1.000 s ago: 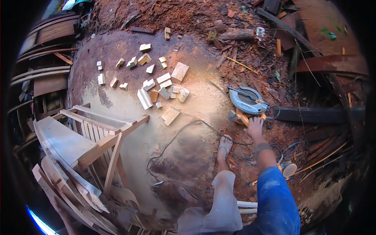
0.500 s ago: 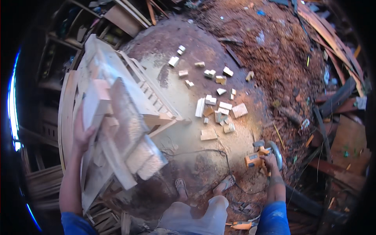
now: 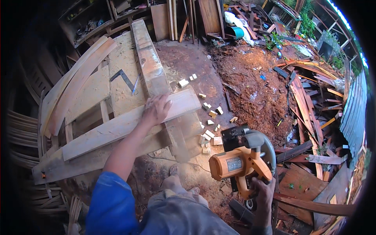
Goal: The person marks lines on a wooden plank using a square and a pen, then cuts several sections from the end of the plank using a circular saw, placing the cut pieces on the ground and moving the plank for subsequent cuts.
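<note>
A pale wooden plank (image 3: 113, 127) lies slantwise across the near part of the workbench, its right end sticking out past a thick beam (image 3: 150, 64) under it. My left hand (image 3: 156, 110) grips the plank from above near that end, with the fingers at its far edge. On the right, my right hand (image 3: 262, 192) is wrapped around the rear handle of an orange circular saw (image 3: 231, 164). The saw is up off the ground, apart from the plank. Its grey guard (image 3: 268, 147) is on the right side, and the blade's edge cannot be made out.
A black square (image 3: 123, 80) and a pen (image 3: 136, 84) lie on the dusty bench. Several cut wood blocks (image 3: 183, 83) are scattered on the floor, with a power cord (image 3: 184, 161) nearby. A sawdust mound (image 3: 250, 86) and scrap boards (image 3: 303, 105) fill the right side.
The view has shifted. The saw has come up and nearer in my right hand. The wood at my left hand, tilted up earlier, now lies across the bench with my hand on top.
</note>
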Motion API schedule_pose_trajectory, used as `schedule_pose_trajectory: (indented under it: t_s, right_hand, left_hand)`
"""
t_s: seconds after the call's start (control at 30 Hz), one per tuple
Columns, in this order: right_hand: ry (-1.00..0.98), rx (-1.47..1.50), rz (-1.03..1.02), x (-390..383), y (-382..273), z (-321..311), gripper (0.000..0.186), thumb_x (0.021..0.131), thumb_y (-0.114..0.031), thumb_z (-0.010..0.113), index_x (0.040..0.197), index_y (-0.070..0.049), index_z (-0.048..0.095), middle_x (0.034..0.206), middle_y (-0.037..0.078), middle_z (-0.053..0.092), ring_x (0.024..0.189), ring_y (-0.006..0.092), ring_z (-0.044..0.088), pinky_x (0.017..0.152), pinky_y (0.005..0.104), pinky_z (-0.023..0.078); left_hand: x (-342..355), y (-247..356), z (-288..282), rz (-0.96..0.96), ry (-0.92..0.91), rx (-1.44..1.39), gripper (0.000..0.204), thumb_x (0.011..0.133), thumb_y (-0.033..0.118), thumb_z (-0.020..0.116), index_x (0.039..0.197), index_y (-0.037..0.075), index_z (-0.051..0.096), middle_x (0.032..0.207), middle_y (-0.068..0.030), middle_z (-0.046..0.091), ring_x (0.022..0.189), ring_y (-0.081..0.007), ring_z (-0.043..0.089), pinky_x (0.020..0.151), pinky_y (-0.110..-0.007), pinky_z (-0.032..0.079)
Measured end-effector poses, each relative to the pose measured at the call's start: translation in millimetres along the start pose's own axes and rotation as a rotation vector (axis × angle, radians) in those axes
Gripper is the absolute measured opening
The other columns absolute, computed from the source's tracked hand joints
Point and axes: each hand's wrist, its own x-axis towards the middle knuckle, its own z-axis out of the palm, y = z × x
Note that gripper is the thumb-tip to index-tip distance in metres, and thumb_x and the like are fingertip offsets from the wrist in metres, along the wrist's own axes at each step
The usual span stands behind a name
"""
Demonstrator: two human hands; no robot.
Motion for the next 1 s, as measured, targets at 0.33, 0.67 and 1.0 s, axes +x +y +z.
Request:
schedule_pose_trajectory:
  t_s: [0.33,0.67,1.0]
  right_hand:
    - [-0.180,0.381,-0.058,8.0,-99.7,89.7,0.038,0.078,-0.013,0.071,0.111,0.005,0.064,0.085,0.013,0.069,0.053,0.0137,0.059,0.048,0.0250,0.050]
    - [-0.251,0.441,0.121,34.8,-51.8,99.5,0.040,0.080,-0.014,0.073,0.115,0.004,0.063,0.092,0.013,0.069,0.059,0.0138,0.059,0.055,0.0266,0.050]
    - [-0.309,0.413,0.198,46.7,-44.4,101.2,0.045,0.084,-0.016,0.081,0.120,0.004,0.061,0.087,0.012,0.067,0.060,0.0159,0.061,0.053,0.0279,0.051]
  left_hand:
    - [7.8,-8.7,-4.3,-0.082,0.017,-0.170,0.051,0.106,0.043,0.042,0.125,0.004,0.067,0.123,-0.0223,0.069,0.119,-0.0393,0.062,0.103,-0.050,0.044]
    - [10.8,0.4,-5.0,-0.095,0.016,-0.087,0.054,0.099,0.046,0.058,0.125,0.000,0.068,0.118,-0.0277,0.069,0.113,-0.0452,0.064,0.099,-0.050,0.049]
    - [15.8,-5.9,3.1,-0.158,0.072,-0.082,0.047,0.092,0.043,0.069,0.116,0.003,0.073,0.116,-0.0208,0.072,0.109,-0.0397,0.067,0.097,-0.049,0.052]
